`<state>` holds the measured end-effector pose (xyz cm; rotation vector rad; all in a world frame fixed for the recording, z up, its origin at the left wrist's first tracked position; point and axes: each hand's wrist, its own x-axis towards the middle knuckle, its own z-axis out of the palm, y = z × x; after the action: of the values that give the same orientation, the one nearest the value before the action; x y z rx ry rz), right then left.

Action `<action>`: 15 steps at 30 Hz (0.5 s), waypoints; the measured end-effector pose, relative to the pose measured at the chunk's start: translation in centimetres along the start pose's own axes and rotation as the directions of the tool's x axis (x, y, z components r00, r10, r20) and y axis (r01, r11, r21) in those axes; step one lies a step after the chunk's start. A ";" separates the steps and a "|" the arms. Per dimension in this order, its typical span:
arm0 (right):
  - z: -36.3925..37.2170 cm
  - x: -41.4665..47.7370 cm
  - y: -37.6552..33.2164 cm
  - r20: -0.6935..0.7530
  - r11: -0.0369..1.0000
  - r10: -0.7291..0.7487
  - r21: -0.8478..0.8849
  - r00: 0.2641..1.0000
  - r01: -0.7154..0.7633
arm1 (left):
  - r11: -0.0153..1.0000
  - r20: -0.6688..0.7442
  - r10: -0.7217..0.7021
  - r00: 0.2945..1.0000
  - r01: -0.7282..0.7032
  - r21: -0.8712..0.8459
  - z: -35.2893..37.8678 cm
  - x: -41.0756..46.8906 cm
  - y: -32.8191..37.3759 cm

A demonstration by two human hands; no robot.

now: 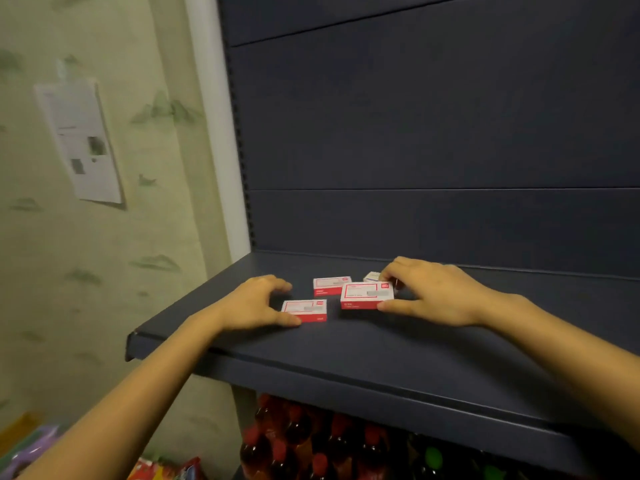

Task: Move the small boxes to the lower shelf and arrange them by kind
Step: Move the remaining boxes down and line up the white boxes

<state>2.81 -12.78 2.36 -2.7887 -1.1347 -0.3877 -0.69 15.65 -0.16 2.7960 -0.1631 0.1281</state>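
Left hand (256, 303): curved beside left box (304, 310), thumb touching; I can't tell if it grips.
Right hand (436, 296): pinches right box (367, 295) on shelf (346, 348).
Risk: my knuckles may knock pale box (372, 276), at its 1 o'clock.

A dark blue flat shelf (346, 344) carries three small red-and-white cardboard boxes: the front left box (304, 310), the back middle box (331, 285) and the right box (367, 295). Behind the last lies a small white box (372, 276), partly hidden.
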 end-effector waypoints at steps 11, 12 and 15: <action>-0.4 -8.0 -0.4 -0.142 0.902 0.431 0.065 0.891 -0.426 | 0.934 -0.034 0.331 0.943 -0.333 -0.127 -0.3 2.9 1.8; -0.5 -8.9 -0.4 -0.152 0.886 0.464 0.069 0.873 -0.459 | 0.915 -0.082 0.371 0.925 -0.379 -0.138 -0.2 3.0 3.0; -1.2 -12.1 -0.1 -0.185 0.839 0.542 0.062 0.820 -0.541 | 0.853 -0.167 0.468 0.868 -0.493 -0.172 0.2 3.3 7.1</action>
<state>-5.82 -21.11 0.22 -2.8194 -0.2651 -0.5688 1.66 8.64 2.36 2.4679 -0.8022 0.3742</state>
